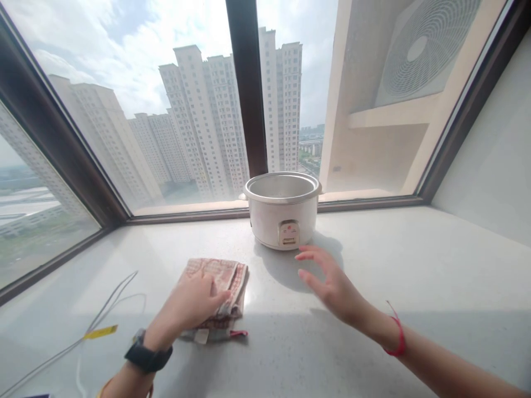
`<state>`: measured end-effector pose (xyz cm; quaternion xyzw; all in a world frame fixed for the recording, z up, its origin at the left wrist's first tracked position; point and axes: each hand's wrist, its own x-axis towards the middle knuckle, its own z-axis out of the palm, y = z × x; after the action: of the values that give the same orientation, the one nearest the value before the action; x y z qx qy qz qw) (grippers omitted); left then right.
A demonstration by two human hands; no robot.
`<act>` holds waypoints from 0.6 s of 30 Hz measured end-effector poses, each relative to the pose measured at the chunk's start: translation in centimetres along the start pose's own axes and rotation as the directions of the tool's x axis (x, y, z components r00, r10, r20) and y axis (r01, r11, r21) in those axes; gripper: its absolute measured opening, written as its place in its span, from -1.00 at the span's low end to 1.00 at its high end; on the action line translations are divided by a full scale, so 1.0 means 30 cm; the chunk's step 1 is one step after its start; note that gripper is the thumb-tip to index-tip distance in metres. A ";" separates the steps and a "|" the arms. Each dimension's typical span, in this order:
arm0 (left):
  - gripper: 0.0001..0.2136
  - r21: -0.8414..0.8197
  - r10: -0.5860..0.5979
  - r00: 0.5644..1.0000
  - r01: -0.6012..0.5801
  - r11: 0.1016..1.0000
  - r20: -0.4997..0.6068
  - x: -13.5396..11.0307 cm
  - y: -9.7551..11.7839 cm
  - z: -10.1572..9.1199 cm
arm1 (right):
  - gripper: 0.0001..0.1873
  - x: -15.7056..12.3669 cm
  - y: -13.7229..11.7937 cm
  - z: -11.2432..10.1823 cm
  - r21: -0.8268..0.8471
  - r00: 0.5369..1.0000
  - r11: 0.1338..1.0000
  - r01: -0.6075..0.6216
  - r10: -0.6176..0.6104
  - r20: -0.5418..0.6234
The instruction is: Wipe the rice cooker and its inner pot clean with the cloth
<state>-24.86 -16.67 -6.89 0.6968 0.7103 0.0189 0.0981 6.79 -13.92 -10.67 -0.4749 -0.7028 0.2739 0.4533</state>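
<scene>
My left hand [198, 298], with a dark watch on its wrist, is over a folded red-and-white patterned cloth [237, 276] on the white sill. Its thumb lies across the cloth and the other fingers curl down onto it, their tips mostly hidden. My right hand [327, 279], a red cord around its wrist, hovers with thumb and fingers apart and nothing between them. Just beyond its fingertips stands a white rice cooker [267, 221], lidless, with a small control panel [289, 233] facing me. No contact shows clearly between that hand and the cooker.
A thin pale cord [62, 352] with a yellow tag [100, 331] lies on the sill at left. The cooker stands close to the dark window frame [199, 215]. A white wall [489, 155] bounds the right side. Outside are tall buildings and an air-conditioner fan.
</scene>
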 end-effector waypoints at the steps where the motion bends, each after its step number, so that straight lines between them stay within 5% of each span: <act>1: -0.62 -0.015 0.111 0.993 -0.110 0.994 0.037 -0.032 0.072 0.009 | -0.71 -0.022 -0.013 0.018 -0.009 0.997 0.999 0.041 -0.041 0.059; 4: -0.71 -0.251 0.349 0.930 -0.313 0.916 0.113 -0.098 0.259 0.054 | -0.73 -0.071 -0.045 0.048 -0.026 0.946 0.980 0.196 -0.182 0.269; 6: -0.75 -0.477 0.478 0.868 -0.366 0.799 0.135 -0.100 0.339 0.071 | -0.72 -0.090 -0.053 0.047 -0.056 0.886 0.965 0.255 -0.210 0.414; 8: -0.86 -0.582 0.504 0.861 -0.375 0.722 0.070 -0.062 0.385 0.054 | -0.65 -0.095 -0.048 0.031 -0.122 0.852 0.957 0.264 -0.172 0.495; 10: -0.88 -0.556 0.407 0.902 -0.415 0.720 -0.146 0.014 0.407 -0.005 | -0.54 -0.085 -0.034 0.000 -0.200 0.855 0.950 0.242 -0.111 0.507; 11: -0.87 -0.520 0.337 0.885 -0.463 0.718 -0.321 0.064 0.412 -0.047 | -0.49 -0.074 -0.025 -0.019 -0.230 0.860 0.946 0.227 -0.084 0.503; 14: -0.70 -0.541 0.052 0.755 -0.514 0.665 -0.654 0.244 0.410 -0.189 | -0.48 -0.030 0.004 -0.090 -0.318 0.877 0.934 0.160 0.013 0.480; 16: -0.52 -0.679 -0.191 0.728 -0.467 0.566 -0.659 0.368 0.397 -0.266 | -0.47 -0.002 0.026 -0.139 -0.374 0.891 0.921 0.111 0.074 0.447; 18: -0.49 -0.857 -0.323 0.806 -0.396 0.329 -0.496 0.475 0.378 -0.309 | -0.46 0.017 0.046 -0.181 -0.406 0.903 0.911 0.073 0.113 0.415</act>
<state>-15.36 -1.18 2.45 0.4798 0.5378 0.6441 0.2563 12.18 -13.13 -9.22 -0.4947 -0.8220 0.2223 0.1739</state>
